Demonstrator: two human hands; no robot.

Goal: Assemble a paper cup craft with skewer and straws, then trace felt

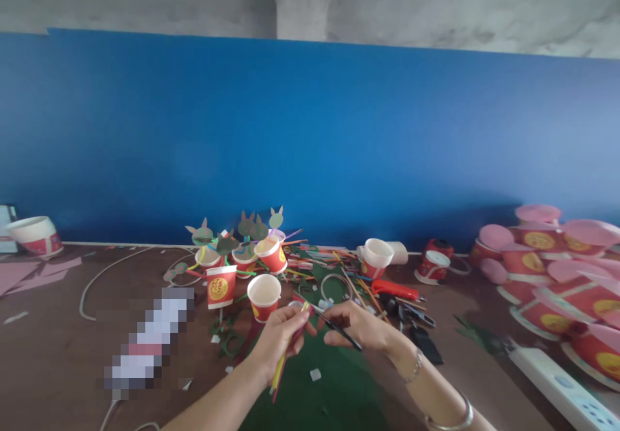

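Observation:
My left hand (281, 340) is closed round a small bundle of thin sticks or straws (281, 363), yellow and red, that hang down from the fist. My right hand (361, 327) pinches a thin black pen-like tool (339, 331), its tip aimed toward the left hand. Both hands hover over a dark green sheet (334, 386) on the brown table (62, 360). Just beyond the left hand stands a red paper cup (264, 296), upright and open at the top.
Cups with paper rabbit-ear toppers (242, 243) and scattered coloured straws (320, 260) lie behind. A red cutter (394, 289) and black scissors (411, 315) sit right of the hands. Stacked red cups with pink lids (557, 269) and a white power strip (557, 379) fill the right. A blue wall (310, 134) backs the table.

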